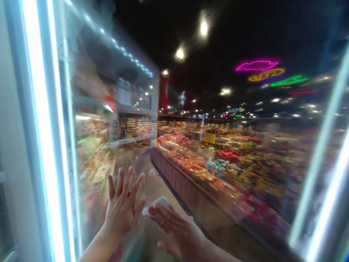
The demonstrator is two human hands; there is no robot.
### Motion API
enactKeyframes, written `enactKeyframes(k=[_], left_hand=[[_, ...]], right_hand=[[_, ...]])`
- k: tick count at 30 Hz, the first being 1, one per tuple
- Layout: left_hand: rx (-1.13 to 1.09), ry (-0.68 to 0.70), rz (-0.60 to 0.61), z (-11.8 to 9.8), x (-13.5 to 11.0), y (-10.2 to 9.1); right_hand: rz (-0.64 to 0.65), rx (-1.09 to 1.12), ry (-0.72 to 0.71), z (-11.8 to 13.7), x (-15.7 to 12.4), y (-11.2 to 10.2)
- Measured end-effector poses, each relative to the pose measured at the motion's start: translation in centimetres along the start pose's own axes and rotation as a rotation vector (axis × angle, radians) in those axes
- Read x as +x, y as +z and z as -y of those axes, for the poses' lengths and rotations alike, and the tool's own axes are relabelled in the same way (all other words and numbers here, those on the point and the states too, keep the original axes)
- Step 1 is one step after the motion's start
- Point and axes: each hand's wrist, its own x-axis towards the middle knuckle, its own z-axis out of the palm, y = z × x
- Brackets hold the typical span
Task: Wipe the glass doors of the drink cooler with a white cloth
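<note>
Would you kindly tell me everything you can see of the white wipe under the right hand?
The white wipe looks thin and soft, paper or fabric, I cannot tell which. The right hand lies over it, partly hiding it; angular edges jut out above and left. It sits close beside the left hand.

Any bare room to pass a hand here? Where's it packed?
Free in view: the brownish floor strip between the bare, spread left hand and the long brown wood-sided display, above the thin white cloth; depth unclear. Tight: between left hand and bare right hand. Packed: the display top, heaped with blurred red, orange and turquoise goods.
</note>
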Motion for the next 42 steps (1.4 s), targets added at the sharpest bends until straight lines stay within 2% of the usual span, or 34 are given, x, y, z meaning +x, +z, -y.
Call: enactKeyframes(k=[2, 6, 7, 9, 12, 14, 18, 20, 23, 24, 25, 28, 29, 30, 33, 34, 36, 39, 40, 42], left_hand=[[0.008, -0.023, -0.006, 2.2, -0.8, -0.7], [0.000, -0.060, -0.020, 5.9, -2.0, -1.7], [-0.008, -0.071, -0.024, 6.7, -2.3, -1.9], [-0.027, -0.091, -0.037, 8.1, -2.9, -2.1], [-0.050, -0.113, -0.076, 9.9, -3.8, -2.3], [-0.064, -0.140, -0.104, 10.7, -4.1, -2.3], [-0.081, -0.176, -0.199, 11.4, -3.0, -1.9], [-0.074, -0.171, -0.245, 11.5, -1.7, -1.8], [-0.067, -0.181, -0.276, 11.8, 0.7, -1.8], [-0.068, -0.182, -0.286, 12.0, 1.5, -1.8], [-0.068, -0.179, -0.301, 12.2, 2.3, -1.8], [-0.054, -0.168, -0.340, 12.9, 4.1, -1.8], [-0.046, -0.166, -0.348, 13.0, 4.4, -1.8], [-0.039, -0.165, -0.354, 13.0, 4.7, -1.8], [-0.036, -0.165, -0.366, 12.9, 5.1, -1.9], [-0.040, -0.166, -0.369, 12.7, 5.1, -1.9], [-0.054, -0.168, -0.368, 12.4, 5.3, -2.0], [-0.064, -0.165, -0.365, 11.6, 5.8, -2.0], [-0.063, -0.158, -0.366, 11.4, 6.1, -1.9], [-0.055, -0.132, -0.367, 10.7, 6.6, -1.7]], right_hand=[[0.002, -0.011, -0.043, 1.1, 2.4, 0.9], [-0.046, -0.023, 0.186, 0.2, 10.8, 0.6], [-0.036, -0.027, 0.200, 0.6, 12.5, 0.9], [0.004, -0.038, 0.075, 2.4, 14.5, 1.9], [0.038, -0.063, -0.235, 4.3, 16.5, 3.7], [0.016, -0.073, -0.255, 3.0, 19.0, 3.6], [-0.093, -0.119, 0.008, -2.9, 26.1, 0.6], [-0.096, -0.113, -0.063, -4.6, 28.3, -0.4], [-0.025, -0.090, -0.367, -6.4, 30.0, -0.8], [-0.015, -0.089, -0.400, -7.2, 30.7, -1.0], [-0.020, -0.093, -0.378, -8.1, 31.6, -1.3], [-0.080, -0.123, -0.193, -10.6, 34.7, -2.6], [-0.084, -0.133, -0.180, -11.0, 35.6, -3.0], [-0.072, -0.139, -0.215, -11.3, 36.2, -3.3], [0.035, -0.125, -0.454, -12.3, 37.0, -3.9], [0.057, -0.116, -0.484, -13.1, 37.2, -4.3], [0.034, -0.108, -0.395, -15.4, 37.4, -5.6], [-0.072, -0.127, -0.135, -18.2, 36.5, -7.4], [-0.079, -0.132, -0.114, -18.4, 35.6, -7.6], [-0.015, -0.133, -0.210, -17.8, 33.0, -7.6]])
